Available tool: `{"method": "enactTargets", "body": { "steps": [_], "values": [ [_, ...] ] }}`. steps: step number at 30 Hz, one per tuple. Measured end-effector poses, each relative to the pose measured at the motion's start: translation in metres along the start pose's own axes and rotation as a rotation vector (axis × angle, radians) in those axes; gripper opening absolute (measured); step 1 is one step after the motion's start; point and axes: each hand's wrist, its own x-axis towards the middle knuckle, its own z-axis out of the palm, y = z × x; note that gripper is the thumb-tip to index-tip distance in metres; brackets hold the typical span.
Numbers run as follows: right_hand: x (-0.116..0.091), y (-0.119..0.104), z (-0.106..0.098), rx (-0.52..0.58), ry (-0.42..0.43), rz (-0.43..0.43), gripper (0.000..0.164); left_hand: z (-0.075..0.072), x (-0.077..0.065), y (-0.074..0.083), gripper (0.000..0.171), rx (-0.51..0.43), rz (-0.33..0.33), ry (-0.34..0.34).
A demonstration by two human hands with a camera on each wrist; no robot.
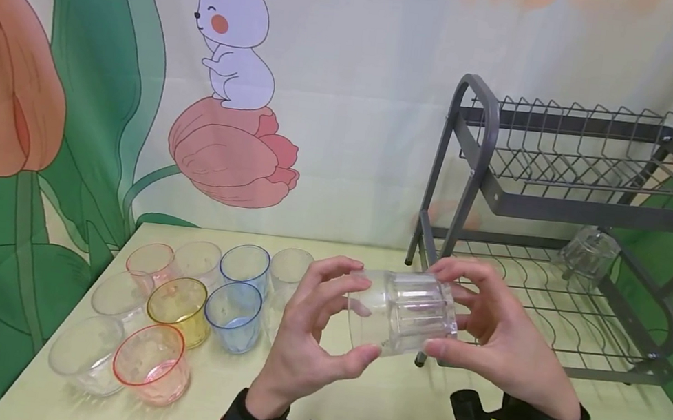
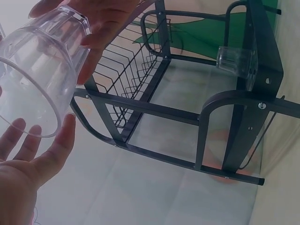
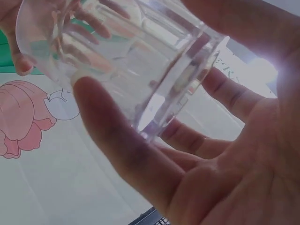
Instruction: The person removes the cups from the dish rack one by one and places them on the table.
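Observation:
A clear drinking glass with a faceted lower part is held up on its side above the table. The person's right hand grips it round the base, thumb below and fingers above. At the rim end, the left hand holds it between thumb and fingers. In the left wrist view the rim of the glass faces the left fingertips. The right wrist view has the right thumb along the side of the glass; part of the left hand shows through it.
Several cups stand at the table's left, including a yellow cup, a red-rimmed cup and a blue cup. A dark two-tier dish rack stands at right, with another clear glass on its lower tier. A printed curtain hangs behind.

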Motion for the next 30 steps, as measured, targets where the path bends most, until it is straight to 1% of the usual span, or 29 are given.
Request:
{"method": "enactTargets", "body": {
  "steps": [3,7,10,14,17,20,24,28,30],
  "values": [
    [0.000,0.001,-0.001,0.010,-0.021,0.011,0.070,-0.001,0.000,0.000,0.054,0.009,0.015,-0.002],
    [0.002,0.003,-0.003,0.030,-0.061,0.012,0.084,-0.004,0.000,0.001,0.054,0.027,0.032,-0.010],
    [0.003,0.007,-0.004,0.042,-0.079,0.003,0.098,-0.004,-0.001,0.001,0.053,0.037,0.023,-0.017],
    [0.002,0.011,-0.006,0.037,-0.078,-0.012,0.104,-0.003,-0.002,0.001,0.053,0.045,0.014,-0.022],
    [0.000,0.011,-0.009,0.019,-0.061,-0.017,0.104,-0.003,-0.002,0.001,0.053,0.057,0.017,-0.024],
    [-0.002,0.011,-0.014,0.029,-0.045,-0.027,0.103,-0.004,-0.001,0.001,0.053,0.074,0.031,-0.026],
    [-0.007,0.014,-0.025,0.090,-0.030,-0.076,0.098,-0.008,0.001,-0.001,0.052,0.089,0.038,-0.022],
    [-0.017,0.017,-0.041,0.152,-0.004,-0.129,0.088,-0.014,-0.001,-0.001,0.054,0.089,0.020,-0.015],
    [-0.023,0.018,-0.050,0.168,0.027,-0.134,0.083,-0.017,-0.004,-0.002,0.054,0.100,0.007,-0.012]
  ]
}}
